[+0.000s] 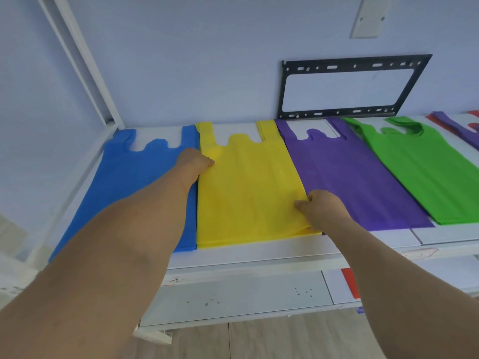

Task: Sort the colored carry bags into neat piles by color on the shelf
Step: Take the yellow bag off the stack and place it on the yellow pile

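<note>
Two bare forearms reach up from the near edge toward the shelf (pixel 259 251). Right hand (pixel 322 209), nearer one, pinches the right edge of the yellow pile (pixel 243 193) low down, thumb on top, fingers curled under or against the edge; looks like it's squaring the side against the purple pile (pixel 355 177). Left hand (pixel 195 163) sits further up on the yellow pile's left edge, where it meets the blue pile (pixel 145 182), fingers curled at the edge; whether it pinches fabric or just presses, can't tell for sure, reads as gripping. Likely both hands are tugging the top yellow bag flush with the ones below, since several layers show at the front edge.

Piles lie side by side, handles pointing to the wall: blue at left, yellow touching it, purple touching yellow, green pile (pixel 420 172) next right. Far right, a purple bag over red bags (pixel 456 128), still mixed, so sorting probably isn't finished. Red bit (pixel 350 282) on the lower shelf too.

Behind: black wall bracket (pixel 352 86) and a blank wall plate (pixel 370 18).
</note>
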